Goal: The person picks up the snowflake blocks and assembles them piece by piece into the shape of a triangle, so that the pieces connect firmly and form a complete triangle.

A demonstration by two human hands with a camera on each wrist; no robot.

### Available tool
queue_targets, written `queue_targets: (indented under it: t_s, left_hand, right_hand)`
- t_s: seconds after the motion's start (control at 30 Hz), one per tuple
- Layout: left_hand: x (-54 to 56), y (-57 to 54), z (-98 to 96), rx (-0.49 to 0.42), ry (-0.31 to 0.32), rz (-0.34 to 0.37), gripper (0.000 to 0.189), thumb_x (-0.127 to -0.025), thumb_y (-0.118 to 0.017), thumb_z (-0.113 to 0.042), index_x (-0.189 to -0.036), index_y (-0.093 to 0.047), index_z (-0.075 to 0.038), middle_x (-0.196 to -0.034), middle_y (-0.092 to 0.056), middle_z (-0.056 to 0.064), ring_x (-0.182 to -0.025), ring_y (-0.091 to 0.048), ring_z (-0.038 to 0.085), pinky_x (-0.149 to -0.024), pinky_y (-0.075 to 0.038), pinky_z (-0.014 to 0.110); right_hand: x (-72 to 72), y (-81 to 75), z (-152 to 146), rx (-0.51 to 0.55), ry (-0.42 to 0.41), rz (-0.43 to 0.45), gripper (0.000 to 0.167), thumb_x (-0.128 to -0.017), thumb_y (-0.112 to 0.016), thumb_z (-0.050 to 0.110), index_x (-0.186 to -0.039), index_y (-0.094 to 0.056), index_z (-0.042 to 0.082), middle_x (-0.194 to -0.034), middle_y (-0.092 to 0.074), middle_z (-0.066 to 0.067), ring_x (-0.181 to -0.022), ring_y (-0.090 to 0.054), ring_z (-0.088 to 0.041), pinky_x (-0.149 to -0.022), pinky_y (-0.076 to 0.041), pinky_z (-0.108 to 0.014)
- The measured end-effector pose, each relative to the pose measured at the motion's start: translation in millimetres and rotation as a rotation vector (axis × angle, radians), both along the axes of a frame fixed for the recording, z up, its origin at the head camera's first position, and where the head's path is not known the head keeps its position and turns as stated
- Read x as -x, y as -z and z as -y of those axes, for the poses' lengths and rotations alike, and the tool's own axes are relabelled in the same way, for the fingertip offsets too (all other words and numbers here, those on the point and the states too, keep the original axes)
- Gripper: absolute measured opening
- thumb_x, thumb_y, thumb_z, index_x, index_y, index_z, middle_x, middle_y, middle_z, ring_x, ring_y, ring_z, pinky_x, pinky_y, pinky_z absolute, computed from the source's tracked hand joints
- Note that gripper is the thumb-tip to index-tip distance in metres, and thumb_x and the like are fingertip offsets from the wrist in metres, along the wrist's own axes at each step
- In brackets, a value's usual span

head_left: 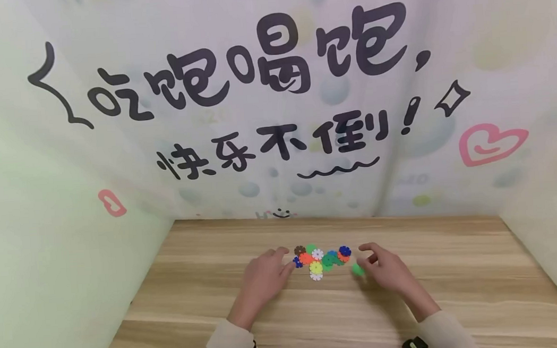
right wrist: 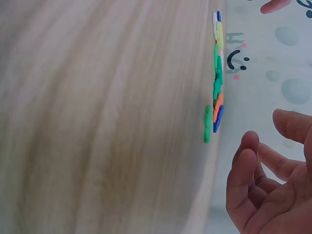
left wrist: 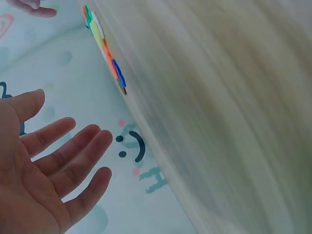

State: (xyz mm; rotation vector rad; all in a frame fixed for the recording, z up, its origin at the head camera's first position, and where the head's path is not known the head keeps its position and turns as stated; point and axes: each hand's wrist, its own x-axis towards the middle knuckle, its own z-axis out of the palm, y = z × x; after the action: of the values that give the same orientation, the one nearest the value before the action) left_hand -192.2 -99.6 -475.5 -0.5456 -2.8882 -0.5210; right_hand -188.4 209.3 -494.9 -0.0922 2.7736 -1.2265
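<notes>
A small pile of colourful notched plastic discs (head_left: 316,267) lies on the wooden table, some overlapping: white, yellow, orange, green, blue and brown. To the left of the pile is my left hand (head_left: 265,273), its fingers spread and relaxed; the left wrist view shows the palm of that hand (left wrist: 53,165) holding nothing. My right hand (head_left: 385,267) hovers on the other side. A lone green disc (head_left: 358,270) lies by its thumb, partly covered in the head view. Seen from the right wrist, loosely bent fingers (right wrist: 241,180) stand apart from the green disc (right wrist: 208,124).
The wooden tabletop (head_left: 316,326) runs back to a pale printed curtain (head_left: 274,105) with black lettering. Pale walls close off the left and right sides. A small black object (head_left: 415,346) sits by the right sleeve at the lower edge.
</notes>
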Motion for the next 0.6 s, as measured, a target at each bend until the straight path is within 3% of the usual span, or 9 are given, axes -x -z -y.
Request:
queue_targets:
  t_s: [0.3, 0.53, 0.6]
  left_hand:
    - [4.1, 6.6, -11.0, -0.176, 0.011, 0.155, 0.037, -0.098, -0.064, -0.037, -0.124, -0.067, -0.010, -0.090, -0.068, -0.002, -0.075, -0.061, 0.010, -0.065, -0.052, 0.030]
    - [3.8, 11.8, -16.4, -0.475, 0.032, 0.266, 0.030, -0.100, -0.062, -0.034, -0.115, -0.070, -0.010, -0.090, -0.068, -0.004, -0.082, -0.063, 0.012, -0.065, -0.053, 0.030]
    - [4.2, 13.9, -18.5, -0.516, 0.025, 0.277, 0.026, -0.100, -0.063, -0.031, -0.113, -0.071, -0.011, -0.088, -0.067, -0.005, -0.080, -0.061, 0.011, -0.063, -0.052, 0.029]
  right_hand:
    - [1.3, 8.5, 3, 0.160, 0.018, 0.124, 0.041, -0.101, -0.060, 0.023, -0.137, -0.051, 0.005, -0.074, -0.059, -0.012, -0.058, -0.053, -0.023, -0.052, -0.046, -0.034]
    - [-3.0, 13.6, 4, 0.190, 0.020, 0.122, 0.039, -0.101, -0.062, 0.020, -0.136, -0.053, 0.005, -0.070, -0.058, -0.012, -0.053, -0.050, -0.020, -0.050, -0.047, -0.034]
    - [-3.1, 16.6, 3, 0.184, 0.031, 0.116, 0.039, -0.100, -0.062, 0.021, -0.135, -0.054, 0.006, -0.069, -0.058, -0.011, -0.053, -0.050, -0.020, -0.050, -0.047, -0.034]
